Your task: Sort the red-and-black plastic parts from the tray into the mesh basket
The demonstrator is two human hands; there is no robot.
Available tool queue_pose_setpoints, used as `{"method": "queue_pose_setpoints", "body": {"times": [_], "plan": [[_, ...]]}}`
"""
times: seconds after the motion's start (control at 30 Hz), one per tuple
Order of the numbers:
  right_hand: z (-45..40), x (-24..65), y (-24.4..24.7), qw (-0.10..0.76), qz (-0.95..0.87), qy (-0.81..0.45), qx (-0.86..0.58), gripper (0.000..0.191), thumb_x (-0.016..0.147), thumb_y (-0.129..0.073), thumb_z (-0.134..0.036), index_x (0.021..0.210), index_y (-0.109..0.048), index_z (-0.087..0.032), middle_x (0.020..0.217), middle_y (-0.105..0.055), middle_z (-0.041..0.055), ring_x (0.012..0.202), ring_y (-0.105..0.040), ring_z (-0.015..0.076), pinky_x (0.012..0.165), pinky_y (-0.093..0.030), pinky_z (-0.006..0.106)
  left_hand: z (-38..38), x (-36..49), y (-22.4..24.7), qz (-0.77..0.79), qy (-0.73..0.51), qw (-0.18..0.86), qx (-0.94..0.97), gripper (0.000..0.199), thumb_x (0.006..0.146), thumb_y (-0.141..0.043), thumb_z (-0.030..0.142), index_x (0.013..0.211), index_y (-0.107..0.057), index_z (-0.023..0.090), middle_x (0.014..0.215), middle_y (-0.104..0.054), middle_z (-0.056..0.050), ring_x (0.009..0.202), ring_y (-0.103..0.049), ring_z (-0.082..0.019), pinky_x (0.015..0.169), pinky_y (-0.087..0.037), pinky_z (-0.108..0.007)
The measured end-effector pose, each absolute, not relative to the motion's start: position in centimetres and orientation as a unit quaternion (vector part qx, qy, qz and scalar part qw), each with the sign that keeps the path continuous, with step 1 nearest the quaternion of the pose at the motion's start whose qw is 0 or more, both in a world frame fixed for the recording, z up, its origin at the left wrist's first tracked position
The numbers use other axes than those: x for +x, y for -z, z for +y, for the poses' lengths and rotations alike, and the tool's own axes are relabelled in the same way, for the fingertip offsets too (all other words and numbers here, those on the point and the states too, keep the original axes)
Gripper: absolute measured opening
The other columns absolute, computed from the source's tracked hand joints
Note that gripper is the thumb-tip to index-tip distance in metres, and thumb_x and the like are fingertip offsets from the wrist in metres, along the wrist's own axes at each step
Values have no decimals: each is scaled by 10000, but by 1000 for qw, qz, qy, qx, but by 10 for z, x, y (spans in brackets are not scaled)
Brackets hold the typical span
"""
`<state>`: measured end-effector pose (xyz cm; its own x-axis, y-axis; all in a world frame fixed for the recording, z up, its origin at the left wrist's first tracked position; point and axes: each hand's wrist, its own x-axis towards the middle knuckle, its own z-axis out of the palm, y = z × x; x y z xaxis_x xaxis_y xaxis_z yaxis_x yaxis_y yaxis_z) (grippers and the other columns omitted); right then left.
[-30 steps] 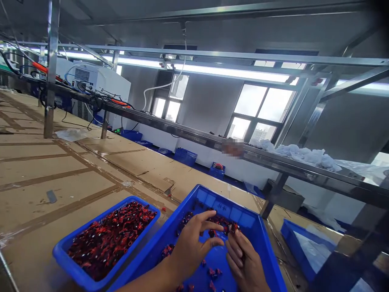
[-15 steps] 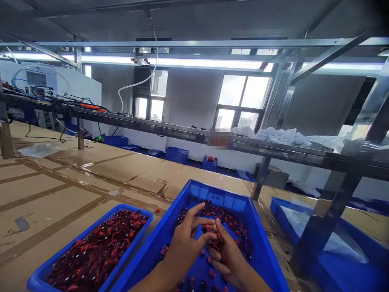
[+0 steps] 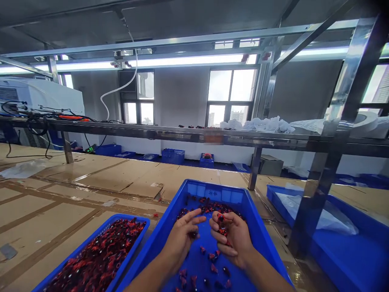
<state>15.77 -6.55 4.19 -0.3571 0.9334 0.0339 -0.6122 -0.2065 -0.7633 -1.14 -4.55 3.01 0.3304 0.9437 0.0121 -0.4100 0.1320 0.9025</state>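
Presently: right hand (image 3: 237,237) holding parts (image 3: 223,232) over tray (image 3: 225,192)

The right hand is closing its fingers around several small red-and-black parts — one is showing at the thumb and fingertips. The left hand (image 3: 180,237) is hovering opposite, half open, fingers extended; a dark spot is showing near its thumb — whether it is gripping anything, I cannot tell. More parts are lying loose across the tray's floor and gathering toward its far end. Left of the tray, a basket (image 3: 137,244) is holding a heap of similar parts.
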Motion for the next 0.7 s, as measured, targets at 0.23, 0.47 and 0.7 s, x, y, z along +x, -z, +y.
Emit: {"method": "queue_pose_setpoints", "body": {"times": [0.23, 0.47, 0.7], "plan": [[-63, 151, -39, 508, -569, -517, -389, 239, 779, -663, -426, 812, -633, -191, 532, -507, -65, 360, -329, 59, 326, -253, 180, -33, -16, -23, 267, -443, 813, 269, 634, 796, -538, -7, 1384, -309, 57, 1097, -640, -180, 991, -650, -218, 886, -488, -310], [-73, 132, -28, 430, -765, -170, -448, 237, 698, -710, -168, 924, -691, -237, 778, -678, -11, 688, -573, 158, 654, -404, 260, -33, -13, -17, 258, -426, 792, 353, 646, 783, -546, 77, 1393, -334, 114, 898, -662, -87, 762, -644, -161, 619, -439, -223], [-60, 138, -23, 535, -568, -413, -470, 249, 819, -570, -416, 705, -519, -201, 517, -432, -82, 384, -333, 71, 364, -279, 200, -37, -18, 1, 454, -306, 511, 663, 488, 810, -474, 617, 976, -641, 189, 897, -666, -91, 910, -618, -269, 832, -440, -386]]}}
